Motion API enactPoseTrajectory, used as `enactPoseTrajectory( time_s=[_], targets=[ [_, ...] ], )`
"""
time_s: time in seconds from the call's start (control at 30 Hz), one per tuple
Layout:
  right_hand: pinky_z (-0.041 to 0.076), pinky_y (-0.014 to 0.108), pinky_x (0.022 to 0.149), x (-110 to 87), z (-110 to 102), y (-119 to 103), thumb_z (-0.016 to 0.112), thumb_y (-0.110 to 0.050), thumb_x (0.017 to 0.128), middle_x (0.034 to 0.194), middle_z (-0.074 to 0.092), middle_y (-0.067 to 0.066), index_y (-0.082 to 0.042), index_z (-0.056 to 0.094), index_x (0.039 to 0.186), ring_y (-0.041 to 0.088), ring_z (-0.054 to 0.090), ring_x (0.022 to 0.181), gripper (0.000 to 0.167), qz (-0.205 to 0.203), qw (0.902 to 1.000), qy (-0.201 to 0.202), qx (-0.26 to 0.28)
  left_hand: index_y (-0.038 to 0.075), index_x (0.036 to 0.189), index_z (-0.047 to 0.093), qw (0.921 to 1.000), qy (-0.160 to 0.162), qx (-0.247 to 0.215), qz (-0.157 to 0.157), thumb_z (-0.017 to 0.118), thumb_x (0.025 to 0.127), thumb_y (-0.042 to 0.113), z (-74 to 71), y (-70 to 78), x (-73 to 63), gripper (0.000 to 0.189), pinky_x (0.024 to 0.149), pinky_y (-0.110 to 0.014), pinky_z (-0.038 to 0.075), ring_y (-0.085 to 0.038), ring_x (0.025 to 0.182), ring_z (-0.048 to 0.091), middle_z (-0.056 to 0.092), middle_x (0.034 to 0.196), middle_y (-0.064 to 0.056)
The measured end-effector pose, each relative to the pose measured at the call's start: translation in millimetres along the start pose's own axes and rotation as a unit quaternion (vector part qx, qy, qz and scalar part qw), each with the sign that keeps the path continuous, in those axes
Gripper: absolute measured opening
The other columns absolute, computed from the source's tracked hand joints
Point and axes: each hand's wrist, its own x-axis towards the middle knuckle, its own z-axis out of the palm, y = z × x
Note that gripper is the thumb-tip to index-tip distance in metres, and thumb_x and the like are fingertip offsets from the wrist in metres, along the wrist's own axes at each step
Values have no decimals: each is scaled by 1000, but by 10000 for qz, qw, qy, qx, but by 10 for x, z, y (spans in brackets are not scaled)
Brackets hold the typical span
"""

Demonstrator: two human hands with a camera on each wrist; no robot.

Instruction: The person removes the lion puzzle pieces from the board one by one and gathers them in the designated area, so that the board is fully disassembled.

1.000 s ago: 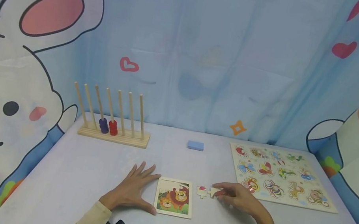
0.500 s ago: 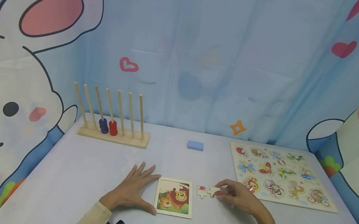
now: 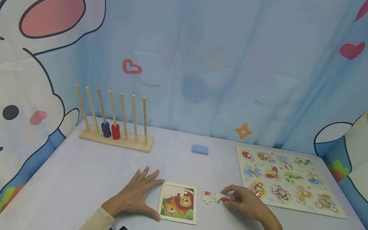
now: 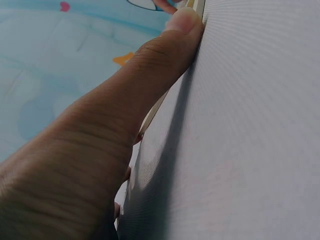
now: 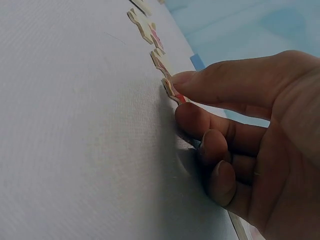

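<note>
A small wooden tray puzzle (image 3: 196,207) with a lion picture lies on the table in the head view. My left hand (image 3: 137,194) is spread at its left side, the thumb touching the lower left corner and the index finger the upper left one. One jigsaw piece (image 3: 207,197) with a pink patch lies just right of the tray. Beside it is another piece (image 3: 219,197), pale with red, whose right end my right hand (image 3: 247,203) pinches between thumb (image 5: 186,82) and curled fingers. In the right wrist view the fingers partly hide that end.
Behind at left stands a wooden peg rack (image 3: 116,142) with dark blue and red beads. A blue block (image 3: 200,149) lies at the back middle. An insect puzzle board (image 3: 295,205) lies at right, close behind my right hand. A printed curtain (image 3: 196,43) hangs beyond the table.
My right hand's fingers have shifted slightly to the right, and more of the red on the second piece shows. The left hand and the tray puzzle have stayed put.
</note>
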Motion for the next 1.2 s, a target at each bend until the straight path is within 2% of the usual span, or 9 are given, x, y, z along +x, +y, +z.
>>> enactPoseTrajectory(
  time_s=[0.33,0.53,0.67,0.77,0.9,1.0,1.13,1.2],
  targets=[
    [42,22,53,-13,-5,0,69,-13,87,73,55,-2,-5,62,114,8,50,61,29,-131,9999,41,-41,23,147,41,10000,-21,-56,-9,78,57,70,2,3,-4,108,117,-55,-1,-36,147,3,20,159,-6],
    [42,23,53,-21,-21,1,69,-13,86,74,56,0,-7,63,114,10,51,61,29,-10,10000,60,28,24,147,40,10000,-32,-60,0,78,57,70,4,3,-4,108,117,-55,-1,-36,147,3,20,159,-6],
    [43,23,52,-9,-22,-1,69,-12,87,73,55,0,-6,63,114,10,50,60,29,-87,9996,274,-2,22,147,41,10000,11,-39,64,78,57,70,0,1,-4,108,117,-56,1,-37,147,4,22,159,-8],
    [43,23,52,19,-3,-26,69,-11,86,73,56,-2,-6,64,113,8,50,61,28,-273,9976,623,-125,21,146,41,9999,35,-26,100,78,57,70,-6,-1,0,108,117,-57,2,-38,146,6,23,158,-9],
    [48,22,60,85,66,-112,70,-11,86,78,58,-4,-8,66,112,8,52,70,26,-409,9930,1087,-219,22,146,41,10000,30,-34,87,78,57,70,-16,6,0,108,117,-57,1,-38,146,5,23,158,-9],
    [53,28,72,158,147,-204,70,-10,87,88,63,-2,-8,66,112,14,58,83,26,-571,9903,1262,-139,22,146,41,10000,29,-46,74,78,57,70,-20,13,-7,108,117,-57,1,-38,146,5,22,158,-9],
    [51,47,88,281,295,-352,69,-8,87,109,66,5,-6,64,114,28,60,105,27,-1053,9875,1173,11,22,146,41,10000,12,-35,72,78,57,70,-15,13,-10,108,117,-57,1,-38,146,5,22,158,-8],
    [49,51,93,343,381,-423,70,-10,87,116,64,7,-6,65,114,32,57,112,28,-1322,9861,1009,-3,22,146,41,10000,2,-13,69,77,57,71,-11,14,-11,108,117,-57,1,-38,146,5,22,159,-8]
  ],
)
